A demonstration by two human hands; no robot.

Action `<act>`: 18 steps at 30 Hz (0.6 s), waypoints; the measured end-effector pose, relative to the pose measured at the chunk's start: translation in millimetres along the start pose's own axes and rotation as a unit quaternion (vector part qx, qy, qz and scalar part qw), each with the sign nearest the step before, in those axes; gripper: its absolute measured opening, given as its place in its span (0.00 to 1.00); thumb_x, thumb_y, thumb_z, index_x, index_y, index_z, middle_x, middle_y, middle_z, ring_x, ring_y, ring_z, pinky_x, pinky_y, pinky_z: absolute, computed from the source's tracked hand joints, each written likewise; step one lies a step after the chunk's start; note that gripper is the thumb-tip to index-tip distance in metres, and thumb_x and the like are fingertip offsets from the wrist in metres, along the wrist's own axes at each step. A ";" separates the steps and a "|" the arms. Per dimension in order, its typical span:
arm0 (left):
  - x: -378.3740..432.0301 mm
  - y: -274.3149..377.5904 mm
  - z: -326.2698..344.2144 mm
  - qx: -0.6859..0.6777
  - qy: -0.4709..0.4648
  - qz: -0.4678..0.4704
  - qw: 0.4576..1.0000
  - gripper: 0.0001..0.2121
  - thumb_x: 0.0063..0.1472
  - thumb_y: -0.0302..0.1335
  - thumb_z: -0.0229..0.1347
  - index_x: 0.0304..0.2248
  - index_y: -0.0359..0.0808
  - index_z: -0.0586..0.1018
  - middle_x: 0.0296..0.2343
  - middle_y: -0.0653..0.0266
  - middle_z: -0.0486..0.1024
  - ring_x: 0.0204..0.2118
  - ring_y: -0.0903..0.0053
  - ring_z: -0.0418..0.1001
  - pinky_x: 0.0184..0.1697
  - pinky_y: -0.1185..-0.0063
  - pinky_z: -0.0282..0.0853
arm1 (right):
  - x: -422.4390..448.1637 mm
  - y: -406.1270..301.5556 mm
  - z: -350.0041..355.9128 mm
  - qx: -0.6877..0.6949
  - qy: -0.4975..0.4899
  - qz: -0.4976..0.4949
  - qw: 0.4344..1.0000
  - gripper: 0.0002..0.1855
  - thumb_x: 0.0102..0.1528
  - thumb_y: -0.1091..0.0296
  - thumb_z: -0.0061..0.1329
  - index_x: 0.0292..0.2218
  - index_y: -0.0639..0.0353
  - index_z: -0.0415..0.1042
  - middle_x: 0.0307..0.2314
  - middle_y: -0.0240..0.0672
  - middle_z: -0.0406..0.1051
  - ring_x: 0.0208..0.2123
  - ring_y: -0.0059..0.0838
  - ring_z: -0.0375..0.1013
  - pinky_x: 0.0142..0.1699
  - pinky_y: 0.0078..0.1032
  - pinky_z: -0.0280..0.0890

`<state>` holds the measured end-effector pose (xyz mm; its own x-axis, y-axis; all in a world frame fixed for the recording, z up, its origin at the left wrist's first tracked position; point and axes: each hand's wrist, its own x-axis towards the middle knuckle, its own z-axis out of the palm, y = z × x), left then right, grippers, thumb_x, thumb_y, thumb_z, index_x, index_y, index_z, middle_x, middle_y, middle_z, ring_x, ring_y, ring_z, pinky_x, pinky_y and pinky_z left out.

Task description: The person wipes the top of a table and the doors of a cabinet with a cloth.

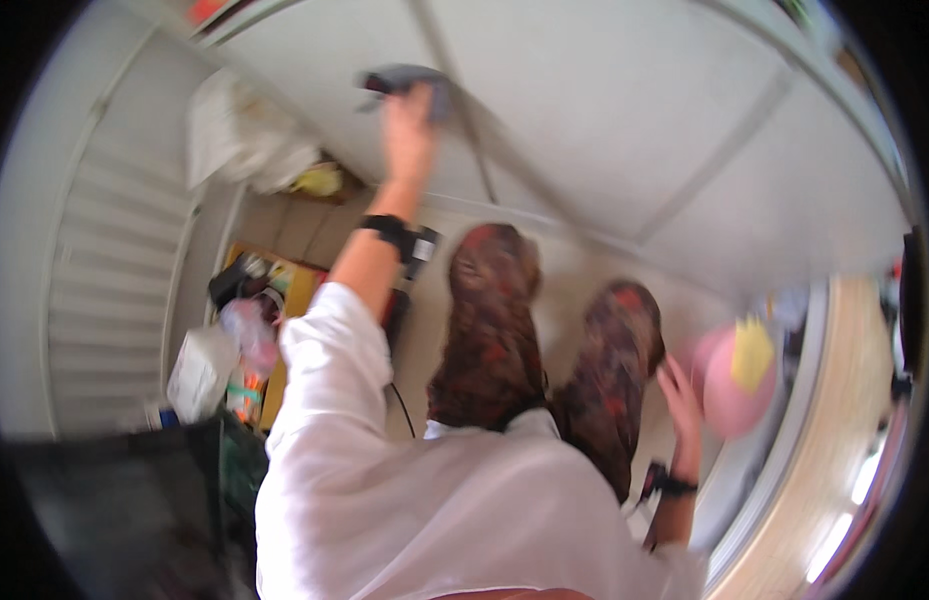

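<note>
My left hand [410,112] is stretched upward in the picture and grips a grey cloth [423,75], which lies against a white panel surface [577,97]. The motion blurs hand and cloth, and a dark patch shows at the cloth's left edge. Low on the right, my right hand [680,390] has its fingers apart beside my knee, near a pink rounded object [734,382] with a yellow patch; whether they touch I cannot tell. Both wrists wear black bands. Dark patterned trousers cover my legs [487,322].
White bags [243,135] are at the upper left. Below them, a yellow-edged box [288,330] holds mixed items, with a white package [201,373] beside it. A black cable [403,409] runs over the floor near my left leg. A dark container [119,510] stands at the lower left.
</note>
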<state>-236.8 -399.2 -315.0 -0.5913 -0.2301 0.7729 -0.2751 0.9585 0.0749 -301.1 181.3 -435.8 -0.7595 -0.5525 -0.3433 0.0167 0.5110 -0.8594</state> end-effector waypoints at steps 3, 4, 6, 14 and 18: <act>-16.3 35.2 -0.4 -0.017 -0.031 -0.199 0.979 0.29 0.47 0.21 0.50 0.52 0.39 0.60 0.49 0.45 0.55 0.51 0.49 0.53 0.54 0.66 0.52 | -42.9 -55.2 -18.2 0.151 -0.014 -0.012 0.988 0.34 0.51 0.67 0.47 0.55 0.63 0.47 0.53 0.42 0.51 0.54 0.34 0.53 0.56 0.26 0.49; -14.2 28.2 -8.4 -0.031 0.013 -0.214 0.976 0.28 0.48 0.22 0.51 0.51 0.39 0.60 0.49 0.45 0.55 0.51 0.49 0.53 0.53 0.66 0.52 | -50.2 -72.4 -19.0 0.099 -0.023 -0.025 0.994 0.37 0.50 0.67 0.48 0.56 0.64 0.44 0.54 0.43 0.49 0.54 0.36 0.52 0.57 0.26 0.47; -0.3 -6.4 -19.1 -0.073 0.096 -0.217 0.969 0.27 0.49 0.24 0.52 0.51 0.39 0.60 0.49 0.44 0.54 0.51 0.49 0.53 0.53 0.66 0.52 | -73.8 -102.0 17.6 0.010 -0.018 -0.047 0.999 0.43 0.46 0.69 0.51 0.57 0.65 0.39 0.55 0.45 0.44 0.56 0.38 0.49 0.58 0.27 0.45; 38.9 -156.2 -32.3 -0.099 0.203 -0.327 0.918 0.27 0.57 0.35 0.47 0.54 0.40 0.55 0.54 0.49 0.50 0.55 0.57 0.51 0.55 0.72 0.50 | -86.7 -70.7 20.0 -0.127 0.313 -0.085 0.937 0.43 0.45 0.63 0.54 0.55 0.67 0.45 0.55 0.49 0.44 0.55 0.40 0.47 0.59 0.32 0.42; -33.7 -216.6 1.7 -0.250 0.159 -0.462 0.836 0.21 0.58 0.37 0.45 0.49 0.38 0.60 0.45 0.59 0.60 0.46 0.67 0.60 0.43 0.74 0.59 | -92.2 -82.8 15.8 -0.129 0.415 -0.035 0.900 0.46 0.43 0.56 0.53 0.56 0.65 0.44 0.52 0.50 0.50 0.50 0.44 0.56 0.55 0.34 0.52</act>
<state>-158.6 -599.3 -358.4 -0.0481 -0.9313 0.3612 -0.1059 0.3643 0.9252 -222.1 179.5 -338.9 -0.9787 0.0384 0.2016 -0.1202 0.6887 -0.7150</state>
